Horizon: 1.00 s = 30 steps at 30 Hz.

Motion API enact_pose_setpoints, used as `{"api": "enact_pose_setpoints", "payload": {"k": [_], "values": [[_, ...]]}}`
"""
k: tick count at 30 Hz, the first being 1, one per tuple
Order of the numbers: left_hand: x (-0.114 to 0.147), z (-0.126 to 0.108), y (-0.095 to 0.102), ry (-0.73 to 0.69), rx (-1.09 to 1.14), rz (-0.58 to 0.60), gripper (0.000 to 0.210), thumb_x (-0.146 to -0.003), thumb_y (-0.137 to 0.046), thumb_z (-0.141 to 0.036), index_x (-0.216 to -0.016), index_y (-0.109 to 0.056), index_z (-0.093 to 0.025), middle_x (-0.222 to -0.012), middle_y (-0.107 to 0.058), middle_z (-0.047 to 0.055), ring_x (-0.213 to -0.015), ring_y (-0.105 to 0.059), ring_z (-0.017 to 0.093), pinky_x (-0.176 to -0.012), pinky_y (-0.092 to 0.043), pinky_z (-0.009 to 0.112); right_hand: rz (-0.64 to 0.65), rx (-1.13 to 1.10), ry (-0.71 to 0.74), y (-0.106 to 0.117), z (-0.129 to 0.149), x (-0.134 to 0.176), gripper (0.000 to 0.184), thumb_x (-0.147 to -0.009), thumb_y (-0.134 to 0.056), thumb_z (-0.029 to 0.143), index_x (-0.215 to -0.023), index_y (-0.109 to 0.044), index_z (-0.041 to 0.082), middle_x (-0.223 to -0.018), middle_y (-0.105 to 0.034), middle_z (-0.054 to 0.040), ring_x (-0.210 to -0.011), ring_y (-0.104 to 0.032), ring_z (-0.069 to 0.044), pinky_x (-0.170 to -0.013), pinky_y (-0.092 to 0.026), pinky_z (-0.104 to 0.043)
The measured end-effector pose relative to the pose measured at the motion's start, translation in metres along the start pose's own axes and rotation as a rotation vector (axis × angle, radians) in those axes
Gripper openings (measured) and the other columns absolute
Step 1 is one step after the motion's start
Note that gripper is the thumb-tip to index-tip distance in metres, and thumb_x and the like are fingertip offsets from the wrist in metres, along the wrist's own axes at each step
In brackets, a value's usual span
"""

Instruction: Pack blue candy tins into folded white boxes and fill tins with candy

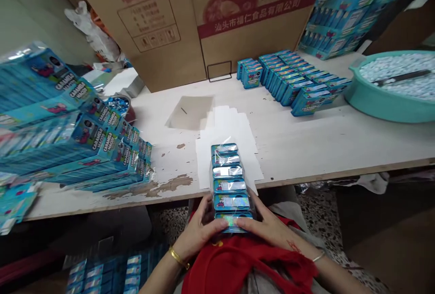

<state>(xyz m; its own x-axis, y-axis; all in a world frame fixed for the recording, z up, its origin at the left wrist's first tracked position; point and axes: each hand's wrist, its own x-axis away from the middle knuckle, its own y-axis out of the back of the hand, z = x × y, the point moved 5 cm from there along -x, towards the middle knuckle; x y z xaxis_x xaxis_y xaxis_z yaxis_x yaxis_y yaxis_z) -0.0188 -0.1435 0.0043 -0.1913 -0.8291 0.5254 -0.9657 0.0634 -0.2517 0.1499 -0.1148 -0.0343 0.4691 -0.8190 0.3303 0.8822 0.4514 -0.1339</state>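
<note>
A row of small blue candy boxes (229, 186) in a clear plastic wrapper lies at the table's front edge, its near end overhanging toward my body. My left hand (205, 227) grips the near end from the left, thumb on the closest box. On the right side my right hand (260, 221) does the same, its thumb close to the other one. Beneath the far part of the row spreads a fan of white paper sheets (253, 167). A translucent sheet (188, 112) lies just behind them on the table.
Wrapped blue box packs (102, 140) are stacked on the left. Loose blue boxes (288, 81) stand in rows at the back right, near a teal basin (384, 103) of small white pieces. A large cardboard carton (180, 22) stands behind. More blue boxes (108, 276) sit below the table.
</note>
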Motion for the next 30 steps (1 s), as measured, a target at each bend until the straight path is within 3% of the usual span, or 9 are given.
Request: {"api": "enact_pose_setpoints", "payload": {"k": [4, 7, 9, 12, 14, 17, 20, 23, 30], "values": [[-0.009, -0.014, -0.010, -0.064, -0.044, -0.016, 0.057, -0.070, -0.075, -0.049, -0.119, -0.056, -0.028, -0.126, -0.062, 0.007, -0.117, -0.058, 0.026, -0.099, -0.046, 0.037, 0.090, -0.104, -0.036, 0.011, 0.031, -0.015, 0.074, -0.072, -0.074, 0.047, -0.137, -0.046, 0.026, -0.131, -0.059, -0.0058, -0.119, -0.056, -0.027, -0.102, -0.043, -0.044], [-0.037, -0.030, -0.016, -0.089, -0.142, 0.093, 0.055, -0.070, -0.074, -0.050, -0.117, -0.060, -0.025, -0.125, -0.062, 0.010, -0.110, -0.061, 0.027, -0.088, -0.051, 0.036, 0.054, -0.002, -0.054, 0.060, 0.056, -0.046, 0.056, -0.071, -0.073, 0.047, -0.120, -0.062, 0.023, -0.115, -0.068, -0.0052, -0.106, -0.062, -0.027, -0.091, -0.051, -0.041], [-0.063, -0.047, -0.006, -0.133, -0.237, 0.074, 0.055, -0.064, -0.078, -0.048, -0.110, -0.064, -0.021, -0.114, -0.066, 0.012, -0.098, -0.064, 0.026, -0.078, -0.052, 0.035, -0.159, 0.129, -0.083, 0.111, 0.067, -0.065, 0.053, -0.068, -0.075, 0.049, -0.112, -0.066, 0.021, -0.108, -0.070, -0.0077, -0.096, -0.065, -0.027, -0.076, -0.054, -0.037], [-0.104, -0.093, 0.030, -0.414, -0.336, -0.233, 0.051, -0.063, -0.077, -0.049, -0.103, -0.065, -0.019, -0.093, -0.068, 0.007, -0.086, -0.063, 0.020, -0.075, -0.049, 0.032, -0.537, 0.199, -0.055, 0.174, 0.074, -0.069, 0.056, -0.073, -0.065, 0.061, -0.111, -0.062, 0.019, -0.112, -0.067, -0.0119, -0.090, -0.066, -0.024, -0.065, -0.053, -0.031], [-0.122, -0.122, 0.050, -0.606, -0.362, -0.425, 0.048, -0.067, -0.073, -0.051, -0.102, -0.065, -0.019, -0.095, -0.066, 0.006, -0.091, -0.060, 0.019, -0.079, -0.047, 0.030, -0.763, 0.186, 0.027, 0.190, 0.070, -0.053, 0.057, -0.078, -0.051, 0.070, -0.103, -0.060, 0.020, -0.106, -0.067, -0.0115, -0.088, -0.065, -0.022, -0.063, -0.052, -0.029], [-0.144, -0.140, 0.052, -0.624, -0.414, -0.413, 0.043, -0.068, -0.072, -0.052, -0.094, -0.066, -0.019, -0.098, -0.067, 0.006, -0.093, -0.059, 0.019, -0.079, -0.046, 0.028, -0.923, 0.167, 0.097, 0.173, 0.051, -0.027, 0.060, -0.079, -0.040, 0.077, -0.078, -0.057, 0.020, -0.081, -0.066, -0.0083, -0.079, -0.062, -0.022, -0.062, -0.050, -0.029], [-0.156, -0.135, 0.041, -0.504, -0.371, -0.296, 0.039, -0.063, -0.076, -0.051, -0.078, -0.064, -0.017, -0.078, -0.065, 0.002, -0.074, -0.059, 0.014, -0.067, -0.045, 0.025, -0.788, 0.064, 0.121, 0.130, 0.033, -0.020, 0.053, -0.080, -0.046, 0.073, -0.077, -0.057, 0.021, -0.079, -0.065, -0.0060, -0.078, -0.060, -0.021, -0.066, -0.049, -0.031], [-0.156, -0.128, 0.038, -0.444, -0.195, -0.318, 0.040, -0.054, -0.082, -0.046, -0.065, -0.058, -0.016, -0.065, -0.059, -0.002, -0.061, -0.054, 0.010, -0.060, -0.044, 0.023, -0.733, -0.131, 0.175, 0.103, 0.029, -0.023, 0.040, -0.079, -0.056, 0.064, -0.082, -0.055, 0.024, -0.081, -0.065, -0.0015, -0.075, -0.059, -0.020, -0.065, -0.049, -0.030], [-0.142, -0.124, 0.029, -0.374, -0.066, -0.310, 0.041, -0.053, -0.083, -0.044, -0.062, -0.054, -0.016, -0.069, -0.066, 0.001, -0.062, -0.059, 0.011, -0.065, -0.051, 0.027, -0.659, -0.372, 0.196, 0.118, 0.039, -0.031, 0.030, -0.072, -0.072, 0.048, -0.075, -0.054, 0.024, -0.081, -0.063, 0.0020, -0.078, -0.059, -0.018, -0.067, -0.050, -0.028]]}}
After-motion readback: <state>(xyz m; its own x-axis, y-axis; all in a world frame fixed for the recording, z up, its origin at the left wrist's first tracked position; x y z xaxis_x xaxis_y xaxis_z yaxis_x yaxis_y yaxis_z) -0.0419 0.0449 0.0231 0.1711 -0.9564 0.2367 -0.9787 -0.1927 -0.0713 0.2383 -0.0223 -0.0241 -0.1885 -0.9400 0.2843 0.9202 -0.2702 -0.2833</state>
